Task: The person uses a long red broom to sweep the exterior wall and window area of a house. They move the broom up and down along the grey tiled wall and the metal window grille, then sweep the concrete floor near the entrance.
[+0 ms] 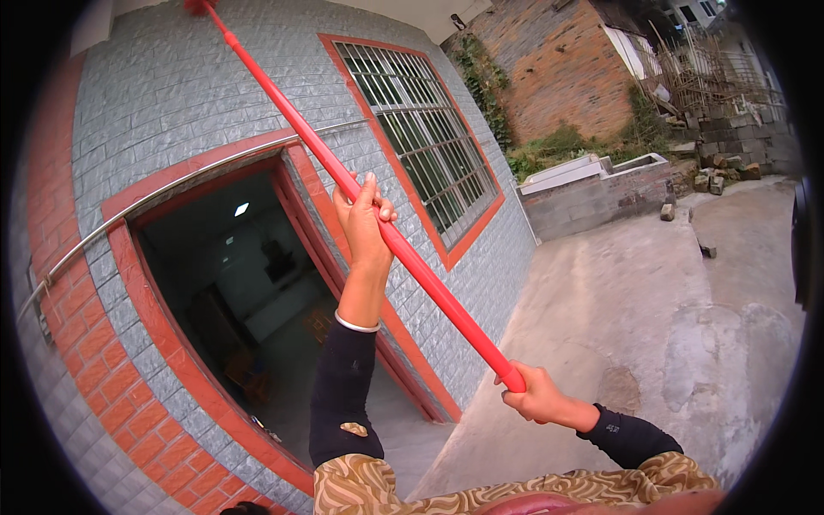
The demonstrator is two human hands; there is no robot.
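Note:
A long red telescopic pole (440, 291) slants from lower right up to the upper left. My left hand (364, 222) is wrapped around its middle, thumb pointing up along the shaft. Near the pole's bottom end, my right hand (539, 393) grips it from the side. The red bristle head (200, 6) at the far end is partly cut off by the top of the view. It is up by the top of the grey tiled wall (212, 84); whether it touches there I cannot tell.
A metal rail (187, 188) crosses above the open doorway (238, 290) with its red frame. A barred window (421, 132) is set in the wall to the right. Concrete ground (579, 290) runs to a low block planter (592, 193). Loose blocks (716, 183) lie farther off.

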